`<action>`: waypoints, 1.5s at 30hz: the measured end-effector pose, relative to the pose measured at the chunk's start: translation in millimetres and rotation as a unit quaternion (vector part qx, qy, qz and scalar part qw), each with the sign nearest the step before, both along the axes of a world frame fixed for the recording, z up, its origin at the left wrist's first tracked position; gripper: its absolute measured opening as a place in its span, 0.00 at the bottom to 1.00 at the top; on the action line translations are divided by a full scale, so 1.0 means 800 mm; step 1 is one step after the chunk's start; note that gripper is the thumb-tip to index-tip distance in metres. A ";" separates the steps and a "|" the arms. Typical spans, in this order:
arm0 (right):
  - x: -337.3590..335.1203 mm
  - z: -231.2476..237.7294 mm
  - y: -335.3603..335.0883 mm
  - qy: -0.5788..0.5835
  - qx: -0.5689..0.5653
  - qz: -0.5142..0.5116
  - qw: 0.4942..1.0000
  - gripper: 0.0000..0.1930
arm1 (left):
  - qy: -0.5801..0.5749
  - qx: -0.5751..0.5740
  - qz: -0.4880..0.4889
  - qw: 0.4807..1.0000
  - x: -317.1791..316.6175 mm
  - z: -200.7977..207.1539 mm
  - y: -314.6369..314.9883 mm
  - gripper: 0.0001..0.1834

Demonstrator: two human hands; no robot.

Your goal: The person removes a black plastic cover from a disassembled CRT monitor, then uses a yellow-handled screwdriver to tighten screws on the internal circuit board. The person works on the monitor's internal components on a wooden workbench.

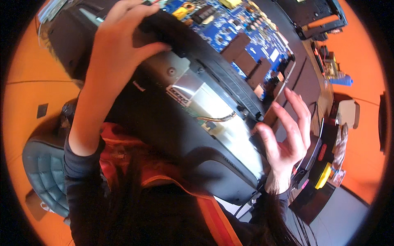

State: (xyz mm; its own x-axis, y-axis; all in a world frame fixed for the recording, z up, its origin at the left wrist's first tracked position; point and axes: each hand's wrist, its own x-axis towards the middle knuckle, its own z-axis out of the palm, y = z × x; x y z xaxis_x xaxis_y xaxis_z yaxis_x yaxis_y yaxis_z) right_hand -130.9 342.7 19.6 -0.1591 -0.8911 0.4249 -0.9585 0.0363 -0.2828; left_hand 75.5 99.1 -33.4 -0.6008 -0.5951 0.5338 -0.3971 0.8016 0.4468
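Observation:
A long black plastic bar [221,67] runs slantwise across the middle, between a blue circuit board [262,35] and an opened black housing [164,119]. My left hand [117,47] is closed round its upper left end, thumb on the near side and fingers over the far side. At the lower right end, my right hand [289,137] grips the bar loosely between thumb and curved fingers. Under the bar, the housing shows a shiny silver-white panel [230,139], with thin cables [219,119] and a small green board [208,125].
Another black frame part [316,14] lies at the far right. Beyond my right hand are small tools and parts [330,65], an open cardboard box [349,114] and a yellow object [323,175]. A padded dark chair [43,172] stands on the orange floor at left.

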 end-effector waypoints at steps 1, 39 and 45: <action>-0.001 0.001 0.000 -0.015 0.007 0.007 1.000 0.24 | -0.008 0.000 0.007 1.000 0.001 0.001 0.000 0.35; -0.005 -0.019 -0.010 0.030 0.048 0.004 0.998 0.24 | 0.046 -0.044 -0.034 0.997 -0.006 -0.001 0.002 0.29; -0.006 -0.021 -0.009 0.067 0.046 0.020 0.996 0.24 | 0.019 -0.079 0.009 0.997 -0.014 0.005 0.012 0.31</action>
